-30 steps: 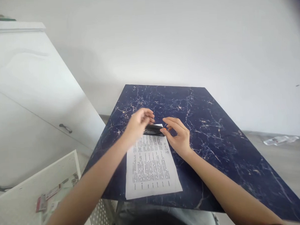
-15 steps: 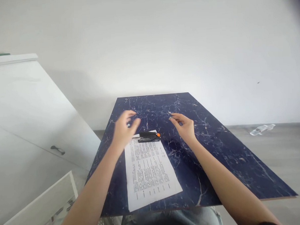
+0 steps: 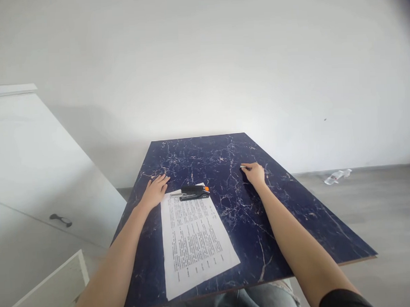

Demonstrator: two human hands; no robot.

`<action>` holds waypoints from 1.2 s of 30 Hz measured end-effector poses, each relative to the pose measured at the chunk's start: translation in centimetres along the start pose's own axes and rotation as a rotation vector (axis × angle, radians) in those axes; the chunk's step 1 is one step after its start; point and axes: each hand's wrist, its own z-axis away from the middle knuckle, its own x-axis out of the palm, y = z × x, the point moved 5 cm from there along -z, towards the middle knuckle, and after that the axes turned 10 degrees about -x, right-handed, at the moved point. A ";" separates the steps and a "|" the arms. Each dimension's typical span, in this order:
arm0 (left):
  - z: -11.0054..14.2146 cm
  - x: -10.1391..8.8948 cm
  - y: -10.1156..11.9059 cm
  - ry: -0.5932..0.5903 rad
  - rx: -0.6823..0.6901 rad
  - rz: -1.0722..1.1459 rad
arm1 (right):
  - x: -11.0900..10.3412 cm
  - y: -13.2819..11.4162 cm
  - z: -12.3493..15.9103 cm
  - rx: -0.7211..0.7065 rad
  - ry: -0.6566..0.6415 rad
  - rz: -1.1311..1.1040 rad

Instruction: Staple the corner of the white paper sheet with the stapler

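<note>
Black stapler (image 3: 194,193) on printed sheet (image 3: 176,281), illegible text (image 3: 197,244), left grip (image 3: 154,191) spread, right grip (image 3: 255,173) pinching small object (image 3: 242,167)

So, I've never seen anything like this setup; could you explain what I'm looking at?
There's no machine here: these are a person's bare left hand and right hand, seen by one camera worn on the head, looking forward and down. On the dark blue marbled table lies a printed paper, with a black, orange-ended stapler across its far end. The left hand, spread beside the paper's far left corner, appears to hold nothing. The right hand pinches a small pale item, too tiny to identify.
</note>
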 end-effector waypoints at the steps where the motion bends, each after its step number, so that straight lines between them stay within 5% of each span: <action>1: 0.0 -0.2 0.1 0.020 0.005 0.009 | 0.0 0.0 0.0 -0.007 -0.001 0.006; 5: 0.1 -1.5 0.7 0.123 0.053 0.085 | -0.8 -1.0 0.1 -0.045 0.051 0.026; 9: 0.5 -2.3 1.1 0.182 0.044 0.219 | -1.3 -7.1 1.6 -0.355 0.101 -0.094; 14: 1.2 -2.7 1.4 0.263 -0.097 0.643 | 1.4 -18.6 7.1 -0.699 -0.293 -0.423; 17: 1.9 -2.5 2.3 0.243 -0.188 0.963 | 3.4 -22.3 10.0 -0.795 -0.497 -0.455; 22: 2.8 -2.7 4.9 0.154 -0.253 1.376 | 4.1 -21.0 9.9 -0.757 -0.483 -0.357; 27: 3.1 -1.5 6.7 -0.059 -0.324 1.634 | 3.2 -18.4 8.7 -0.722 -0.433 -0.338; 32: 3.5 -1.3 6.7 0.002 -0.242 1.237 | 3.0 -18.2 8.7 -0.716 -0.435 -0.359; 36: 3.8 -2.5 7.8 0.158 0.007 0.702 | 3.2 -18.2 8.7 -0.715 -0.433 -0.392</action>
